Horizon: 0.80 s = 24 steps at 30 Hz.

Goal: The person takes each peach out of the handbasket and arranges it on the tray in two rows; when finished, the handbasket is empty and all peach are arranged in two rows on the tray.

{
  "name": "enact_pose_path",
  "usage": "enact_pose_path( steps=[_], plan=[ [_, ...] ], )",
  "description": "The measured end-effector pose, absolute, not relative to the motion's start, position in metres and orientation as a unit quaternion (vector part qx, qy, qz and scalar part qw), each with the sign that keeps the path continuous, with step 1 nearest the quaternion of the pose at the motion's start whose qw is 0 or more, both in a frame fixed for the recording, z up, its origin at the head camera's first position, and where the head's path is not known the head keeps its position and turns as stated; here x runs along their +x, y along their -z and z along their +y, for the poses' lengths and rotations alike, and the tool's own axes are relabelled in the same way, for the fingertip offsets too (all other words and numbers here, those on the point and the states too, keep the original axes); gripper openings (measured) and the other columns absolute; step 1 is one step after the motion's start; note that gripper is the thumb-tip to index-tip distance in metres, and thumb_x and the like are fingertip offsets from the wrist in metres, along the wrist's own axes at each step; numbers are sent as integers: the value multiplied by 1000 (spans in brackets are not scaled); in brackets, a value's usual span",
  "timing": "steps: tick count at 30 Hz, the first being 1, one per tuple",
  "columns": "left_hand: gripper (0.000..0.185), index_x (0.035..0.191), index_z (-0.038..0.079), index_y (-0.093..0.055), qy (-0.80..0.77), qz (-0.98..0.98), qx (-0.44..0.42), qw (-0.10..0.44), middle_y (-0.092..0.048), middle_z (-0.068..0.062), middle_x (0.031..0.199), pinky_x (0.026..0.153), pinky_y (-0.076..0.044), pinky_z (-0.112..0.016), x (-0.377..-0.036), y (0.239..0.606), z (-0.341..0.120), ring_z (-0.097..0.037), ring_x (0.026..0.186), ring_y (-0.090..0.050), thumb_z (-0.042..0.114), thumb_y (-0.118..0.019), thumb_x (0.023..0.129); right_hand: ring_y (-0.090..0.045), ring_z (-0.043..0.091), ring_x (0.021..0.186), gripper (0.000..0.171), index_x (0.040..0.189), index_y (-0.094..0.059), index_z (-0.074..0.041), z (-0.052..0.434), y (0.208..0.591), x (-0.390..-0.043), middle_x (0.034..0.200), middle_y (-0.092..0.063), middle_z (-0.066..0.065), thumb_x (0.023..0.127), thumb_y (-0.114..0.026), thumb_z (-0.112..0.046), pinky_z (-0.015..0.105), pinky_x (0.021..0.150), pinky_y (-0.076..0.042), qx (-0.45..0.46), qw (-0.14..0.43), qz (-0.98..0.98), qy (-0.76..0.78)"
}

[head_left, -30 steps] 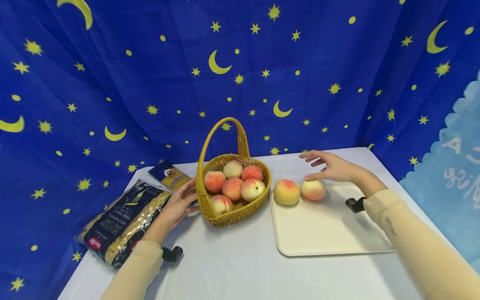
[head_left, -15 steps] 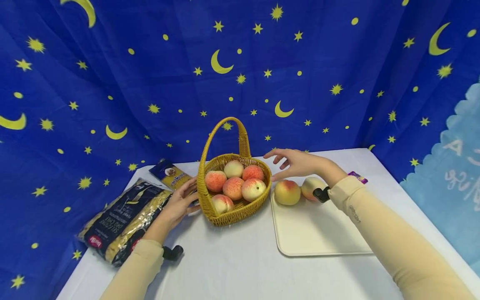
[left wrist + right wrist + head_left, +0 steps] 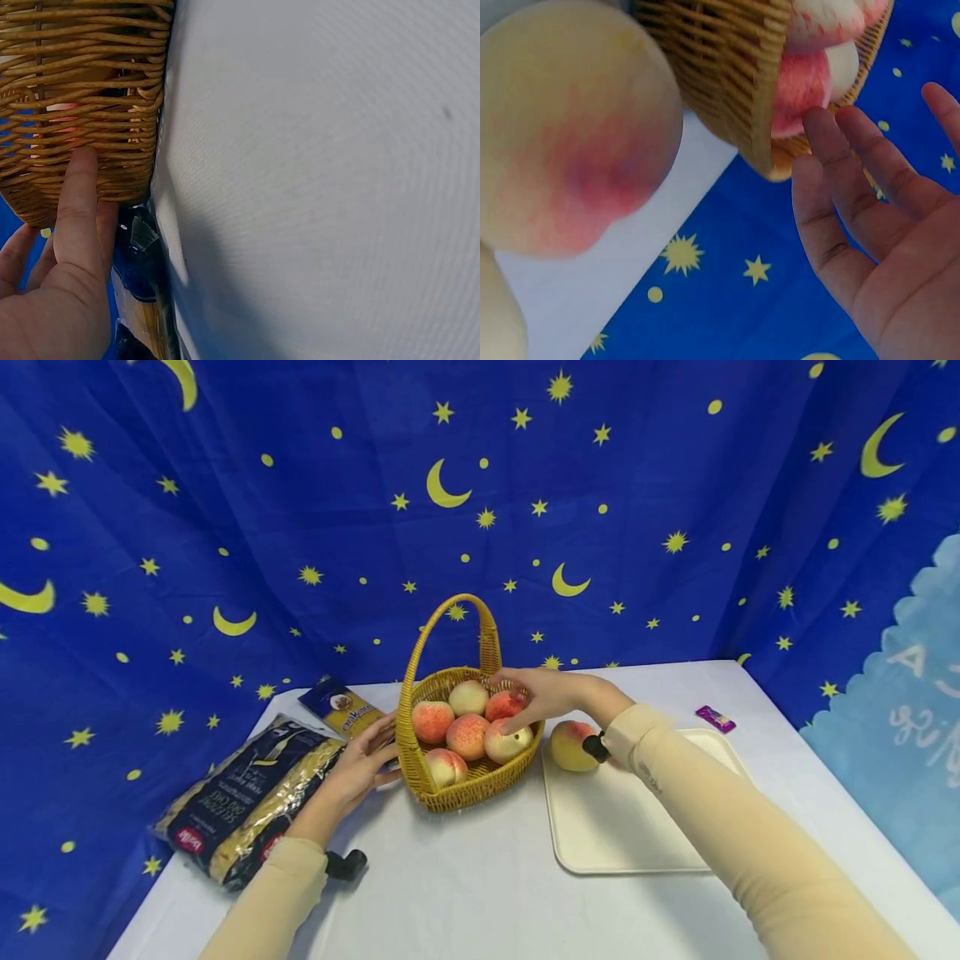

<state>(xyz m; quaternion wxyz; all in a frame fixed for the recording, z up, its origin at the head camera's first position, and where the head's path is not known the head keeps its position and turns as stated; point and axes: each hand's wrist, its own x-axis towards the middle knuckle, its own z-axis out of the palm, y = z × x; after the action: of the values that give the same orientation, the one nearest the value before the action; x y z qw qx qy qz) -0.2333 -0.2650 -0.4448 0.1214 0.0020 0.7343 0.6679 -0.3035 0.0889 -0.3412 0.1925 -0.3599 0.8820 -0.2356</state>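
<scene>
A wicker basket (image 3: 471, 795) with a tall handle stands on the white table and holds several peaches (image 3: 467, 737). My left hand (image 3: 360, 767) touches the basket's left side; in the left wrist view an outstretched finger (image 3: 78, 199) presses the weave. Over the basket's right rim reaches my right hand (image 3: 551, 695), its fingers spread above a red peach (image 3: 501, 705) and a pale peach (image 3: 502, 747). The right wrist view shows nothing in that palm (image 3: 922, 277); whether a fingertip touches the red peach there I cannot tell.
A cream tray (image 3: 630, 835) lies right of the basket, bearing a yellow peach (image 3: 572, 752); the right forearm mostly covers another fruit beside it. Left are a dark pasta bag (image 3: 251, 806) and a blue-yellow packet (image 3: 343, 708). A small purple packet (image 3: 716, 719) lies behind the tray.
My right hand has moved left from above the tray's fruit to the peaches in the basket. The purple packet has come into sight. The left hand stays at the basket.
</scene>
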Motion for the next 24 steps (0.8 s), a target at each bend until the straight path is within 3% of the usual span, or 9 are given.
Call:
enact_pose_path(
  steps=[4,11,16,24],
  plan=[
    [70,172,25,-26,-670,732,5,122,-28,-9,178,114,-56,-52,-233,444,-265,-31,154,-43,17,-60,111,-58,32,131,84,161,-44,-16,77,346,-305,145,-61,17,93,-84,-46,52,113,-51,-365,200,883,217],
    [70,172,23,-27,-673,730,6,120,-29,-10,177,113,-56,-51,-233,444,-266,-30,152,-46,17,-61,111,-60,31,121,65,145,-57,-13,62,348,-303,137,-63,17,93,-85,-40,49,105,-52,-372,216,882,193],
    [71,173,22,-26,-673,730,6,121,-28,-11,177,114,-55,-52,-232,443,-264,-33,153,-44,17,-60,111,-59,29,129,57,138,-64,-20,58,347,-300,143,-64,11,91,-87,-41,51,113,-51,-352,224,894,163],
    [71,173,24,-26,-670,732,1,121,-27,-11,178,115,-55,-53,-231,441,-263,-35,155,-42,18,-61,111,-59,28,134,58,136,-67,-17,53,345,-295,146,-64,10,84,-91,-28,48,118,-50,-358,233,894,137]
  ],
)
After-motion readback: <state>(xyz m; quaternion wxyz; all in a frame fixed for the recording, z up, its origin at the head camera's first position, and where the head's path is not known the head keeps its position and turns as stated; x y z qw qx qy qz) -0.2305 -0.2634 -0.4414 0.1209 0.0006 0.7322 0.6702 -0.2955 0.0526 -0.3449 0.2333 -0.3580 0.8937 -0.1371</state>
